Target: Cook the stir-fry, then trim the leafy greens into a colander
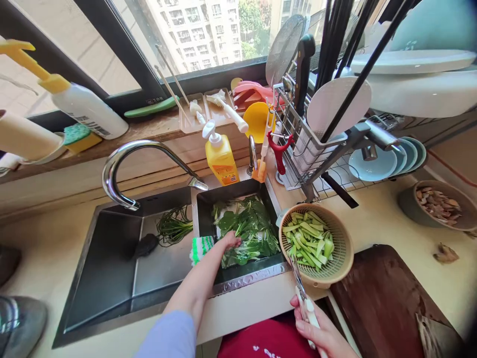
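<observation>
My left hand (231,240) reaches into the small right sink basin, its fingers closed on the wet leafy greens (249,226) lying there in water. Some fingertips are hidden among the leaves. In my right hand (320,330) are kitchen scissors (303,298) with white handles, blades pointing up toward the colander. The beige colander (345,251) stands on the counter right of the basin and holds cut green stem pieces (309,238). A bunch of thin green stalks (175,226) lies in the larger left basin beside a dark lump (146,245).
The curved faucet (115,159) arches over the left basin. A green-and-white sponge (201,248) sits on the divider. Behind stands a yellow soap bottle (221,156). To the right are a dish rack (316,154), a dark cutting board (387,298) with a cleaver (439,333), and a bowl (410,204).
</observation>
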Action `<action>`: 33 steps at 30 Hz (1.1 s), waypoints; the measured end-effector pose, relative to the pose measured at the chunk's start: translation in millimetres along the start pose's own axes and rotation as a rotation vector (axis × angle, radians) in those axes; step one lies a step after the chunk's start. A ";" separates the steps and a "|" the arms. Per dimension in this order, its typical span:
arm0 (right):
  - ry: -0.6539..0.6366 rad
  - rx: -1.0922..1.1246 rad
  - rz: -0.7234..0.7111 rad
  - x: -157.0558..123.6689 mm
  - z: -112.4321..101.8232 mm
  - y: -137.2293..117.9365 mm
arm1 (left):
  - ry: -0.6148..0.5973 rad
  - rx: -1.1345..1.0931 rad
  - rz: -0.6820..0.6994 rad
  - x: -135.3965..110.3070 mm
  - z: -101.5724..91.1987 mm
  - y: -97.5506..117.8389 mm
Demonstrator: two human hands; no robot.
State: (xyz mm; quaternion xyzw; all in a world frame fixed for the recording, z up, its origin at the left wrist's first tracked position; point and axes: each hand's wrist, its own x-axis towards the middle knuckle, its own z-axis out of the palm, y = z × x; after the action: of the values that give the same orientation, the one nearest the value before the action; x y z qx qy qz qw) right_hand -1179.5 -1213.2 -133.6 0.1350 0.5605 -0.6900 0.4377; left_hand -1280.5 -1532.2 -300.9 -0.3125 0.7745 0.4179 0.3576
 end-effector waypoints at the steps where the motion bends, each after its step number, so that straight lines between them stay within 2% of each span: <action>1: -0.008 -0.013 -0.012 1.3 0.0 0.2 | -0.045 -0.088 0.000 -7.1 -8.0 1.0; 3: -0.034 -0.052 -0.043 6.2 2.2 0.5 | -0.130 -0.274 0.008 -23.1 -21.8 0.8; 5: -0.060 -0.102 -0.054 13.3 7.8 0.0 | -0.193 -0.448 0.005 -38.9 -27.1 -2.8; 7: -0.064 -0.149 -0.023 20.8 16.4 -2.2 | -0.241 -0.608 -0.050 -52.4 -21.5 -8.5; 10: -0.019 -0.177 -0.001 32.1 31.8 -9.1 | -0.276 -0.799 -0.113 -69.8 -3.4 -14.5; 13: 0.015 -0.219 -0.092 46.7 46.9 -18.1 | -0.288 -0.940 -0.029 -90.9 5.3 -12.9; 16: 0.086 -0.308 -0.210 67.8 62.1 -26.4 | -0.332 -1.053 0.100 -118.4 0.7 -7.2; 19: 0.164 -0.361 -0.302 90.7 78.1 -32.2 | -0.384 -1.044 0.194 -146.2 -4.2 -1.7; 23: 0.183 -0.362 -0.382 112.2 95.5 -35.7 | -0.435 -0.909 0.326 -172.3 -1.1 -0.1; 27: 0.180 -0.299 -0.415 121.7 105.6 -34.4 | -0.538 -0.814 0.389 -183.6 3.3 -4.7; 33: 0.115 -0.107 -0.386 124.6 109.7 -31.0 | -0.537 -0.801 0.374 -191.7 1.1 -4.8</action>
State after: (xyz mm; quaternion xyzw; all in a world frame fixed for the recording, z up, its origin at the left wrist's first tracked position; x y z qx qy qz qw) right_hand -1241.8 -1367.8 -160.8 0.0409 0.6358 -0.7215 0.2712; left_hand -1171.1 -1498.0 -147.1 -0.1628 0.4773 0.8038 0.3155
